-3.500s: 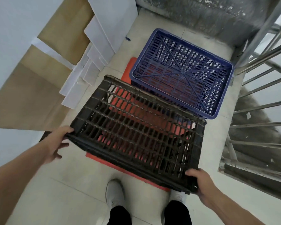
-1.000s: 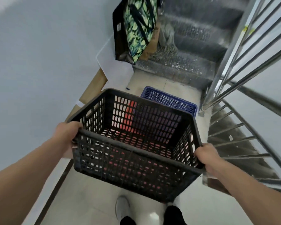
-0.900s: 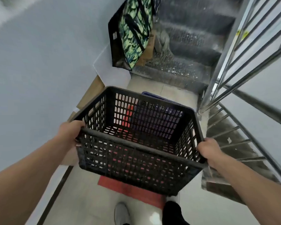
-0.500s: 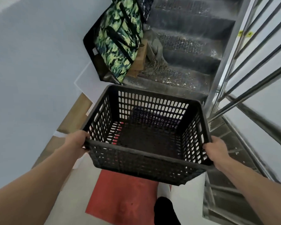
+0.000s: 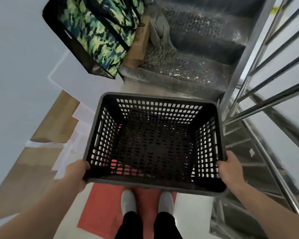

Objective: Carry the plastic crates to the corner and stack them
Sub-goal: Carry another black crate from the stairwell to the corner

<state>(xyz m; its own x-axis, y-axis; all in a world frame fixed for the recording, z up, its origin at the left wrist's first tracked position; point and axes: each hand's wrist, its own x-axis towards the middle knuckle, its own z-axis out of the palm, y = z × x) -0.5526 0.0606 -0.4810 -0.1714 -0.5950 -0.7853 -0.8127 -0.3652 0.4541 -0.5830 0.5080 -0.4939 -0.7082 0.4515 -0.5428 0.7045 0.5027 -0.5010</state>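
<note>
— Well, what could go wrong?
— Probably the black crate [image 5: 154, 184] clipping the railing [image 5: 273, 100] with its right corner on a turn, jarring the grip.
— How's it lying?
— Held over the red mat [image 5: 100, 211], mouth up, long axis left to right; left hand [image 5: 78, 175] and right hand [image 5: 230, 169] each wrap a near rim corner.

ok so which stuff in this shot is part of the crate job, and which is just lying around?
Job: black crate, gripped at its near corners by the left hand and right hand.

Lying about: camouflage bag, cardboard sheets by the wall, red mat underfoot, stair railing.
</note>
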